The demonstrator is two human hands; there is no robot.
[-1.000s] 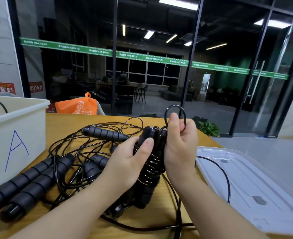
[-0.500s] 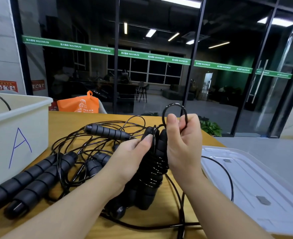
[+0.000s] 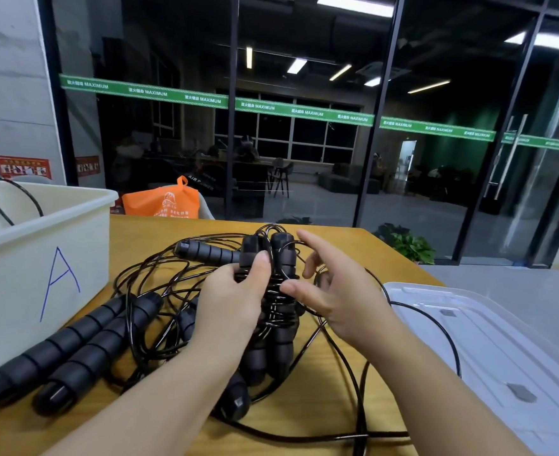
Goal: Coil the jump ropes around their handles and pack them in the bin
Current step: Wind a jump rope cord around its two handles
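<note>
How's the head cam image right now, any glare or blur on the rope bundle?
Head view: bundled handles sharp and evenly lit, small glints on the black cord; right hand slightly motion-soft; ceiling lights reflect in the glass wall behind; wide-angle bending at the edges.

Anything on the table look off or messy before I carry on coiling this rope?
Yes. The loose ropes on the table lie in one tangle, cords crossing over several handles, so the next one may not pull free cleanly. A cord loops above the rim of the bin. Nothing looks damaged.
</note>
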